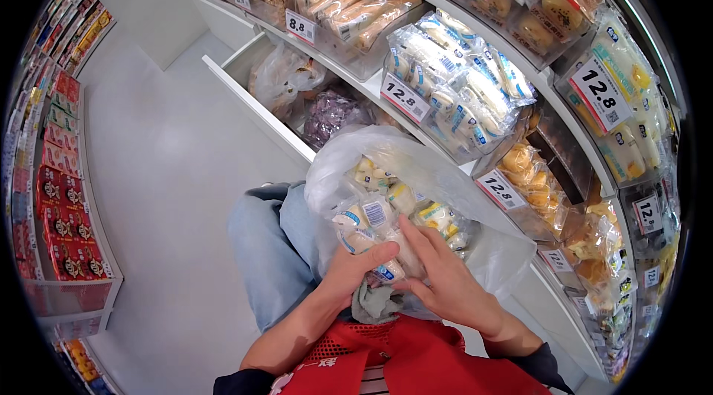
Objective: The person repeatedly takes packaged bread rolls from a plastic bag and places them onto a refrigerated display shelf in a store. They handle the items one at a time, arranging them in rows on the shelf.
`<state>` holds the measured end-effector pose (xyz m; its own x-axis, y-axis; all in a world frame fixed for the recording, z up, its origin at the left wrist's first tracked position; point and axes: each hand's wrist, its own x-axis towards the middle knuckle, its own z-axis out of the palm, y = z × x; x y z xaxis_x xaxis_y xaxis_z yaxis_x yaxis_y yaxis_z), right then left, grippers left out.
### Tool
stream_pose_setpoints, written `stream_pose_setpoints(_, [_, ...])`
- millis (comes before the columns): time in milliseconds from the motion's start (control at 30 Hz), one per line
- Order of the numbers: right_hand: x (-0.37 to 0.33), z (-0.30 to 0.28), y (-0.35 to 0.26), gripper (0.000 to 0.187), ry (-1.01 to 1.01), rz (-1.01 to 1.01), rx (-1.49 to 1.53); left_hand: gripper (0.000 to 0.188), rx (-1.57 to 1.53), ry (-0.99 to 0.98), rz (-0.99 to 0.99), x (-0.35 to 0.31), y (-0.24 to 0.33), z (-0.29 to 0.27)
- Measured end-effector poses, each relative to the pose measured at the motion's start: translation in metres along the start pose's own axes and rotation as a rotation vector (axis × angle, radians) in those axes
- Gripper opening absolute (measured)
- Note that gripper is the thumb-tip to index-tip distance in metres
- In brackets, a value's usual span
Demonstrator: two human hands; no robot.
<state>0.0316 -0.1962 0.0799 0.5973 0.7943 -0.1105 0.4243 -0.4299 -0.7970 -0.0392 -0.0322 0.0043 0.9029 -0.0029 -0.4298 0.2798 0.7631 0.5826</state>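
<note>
A large clear plastic bag (pixel 334 161) stands open in front of my knees, full of individually wrapped small breads. Some of these packs (pixel 438 218) have yellow-and-white wrappers. At the near side of the bag, my left hand (pixel 355 270) grips several wrapped breads (pixel 375 228) in clear film with blue labels, its thumb across them. My right hand (pixel 449 276) closes on the same breads from the right. A crumpled grey cloth (pixel 375 303) hangs just below my left hand; whether the fingers hold it is hidden.
Beyond the bag, a white drawer (pixel 260 116) is pulled out, with plastic bags and purple-wrapped goods (pixel 334 114) inside. Above it, a shelf bin (pixel 460 83) holds white-and-blue packs. Bread bins (pixel 523 187) curve round to the right. Grey floor (pixel 178 194) and a stocked shelf (pixel 67 209) lie left.
</note>
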Motion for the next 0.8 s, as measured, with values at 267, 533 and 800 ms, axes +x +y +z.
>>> stream_pose_setpoints(267, [0.005,-0.074,0.010,0.053,0.095,0.221,0.189,0.046,0.059,-0.001,0.005,0.012,0.005,0.004])
stream_pose_setpoints(533, [0.069,-0.138,0.096,0.058,0.803,-0.130,-1.039,0.044,0.050,0.056,-0.003,0.018,0.000,-0.008])
stream_pose_setpoints(800, [0.094,-0.149,0.102,0.050,0.842,-0.229,-1.092,0.049,0.064,0.035,0.012,0.018,-0.002,-0.012])
